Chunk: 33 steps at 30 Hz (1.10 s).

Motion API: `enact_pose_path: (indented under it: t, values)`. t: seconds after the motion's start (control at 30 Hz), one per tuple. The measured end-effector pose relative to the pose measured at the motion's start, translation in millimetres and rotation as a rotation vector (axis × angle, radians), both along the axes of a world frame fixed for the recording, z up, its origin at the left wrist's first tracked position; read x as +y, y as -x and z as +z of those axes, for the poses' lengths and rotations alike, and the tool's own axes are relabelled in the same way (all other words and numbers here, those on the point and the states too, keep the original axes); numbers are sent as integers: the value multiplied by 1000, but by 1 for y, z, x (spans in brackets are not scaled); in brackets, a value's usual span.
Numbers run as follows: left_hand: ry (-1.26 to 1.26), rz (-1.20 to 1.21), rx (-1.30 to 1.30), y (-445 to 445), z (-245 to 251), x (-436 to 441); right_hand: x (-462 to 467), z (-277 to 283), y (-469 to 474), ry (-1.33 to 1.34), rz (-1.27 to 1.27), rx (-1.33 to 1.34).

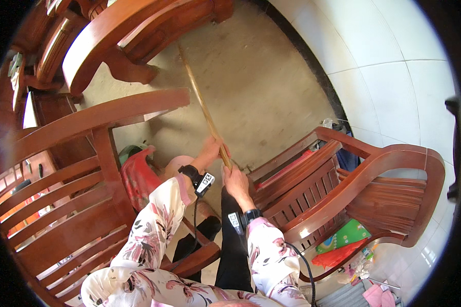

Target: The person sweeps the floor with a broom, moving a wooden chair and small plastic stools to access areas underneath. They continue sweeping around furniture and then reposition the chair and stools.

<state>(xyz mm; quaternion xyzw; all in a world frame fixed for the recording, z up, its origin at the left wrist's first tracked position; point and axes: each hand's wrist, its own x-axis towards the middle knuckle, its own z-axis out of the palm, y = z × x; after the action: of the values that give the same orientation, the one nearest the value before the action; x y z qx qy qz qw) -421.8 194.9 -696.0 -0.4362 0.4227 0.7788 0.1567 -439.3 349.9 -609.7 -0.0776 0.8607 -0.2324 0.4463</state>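
A long, thin wooden or bamboo pole (200, 98) slants away from me over the floor (249, 76). Its far tip lies beside the base of a wooden seat at the top of the view, and what it ends in cannot be made out. My left hand (212, 149) is closed around the pole, slightly blurred. Closer to my body, my right hand (236, 183) grips the near end. Both wrists carry black straps with small white coded tags, and cables run from them along my sleeves.
Slatted wooden armchairs stand close on my left (100, 180) and right (322, 192). Another carved wooden seat (138, 34) is at the top left. A red cloth (136, 180) hangs near my left forearm. White tiled wall (384, 88) bounds the right, with bags (340, 255) low down.
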Motion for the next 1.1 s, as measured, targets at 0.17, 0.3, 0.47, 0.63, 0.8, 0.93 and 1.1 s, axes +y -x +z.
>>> enact_pose_path:
  t: [0.17,0.3,0.47,0.63,0.8,0.93,1.1]
  values:
    - [137,-135,38,-65,62,42,35,61,-75,-53,-56,-86]
    - [-11,-245,23,-104,134,67,75,115,-121,21,-109,-183]
    - [-165,-176,38,-125,232,111,118,203,-156,-130,-242,-329]
    - [-262,-150,101,-124,324,151,147,338,-137,95,-525,-560]
    - [-115,-160,202,-77,338,130,108,371,-91,301,-635,-559]
    - [46,-121,290,-28,348,85,57,353,-60,433,-705,-523]
    - [102,-200,266,-27,402,27,13,315,-22,553,-439,-342]
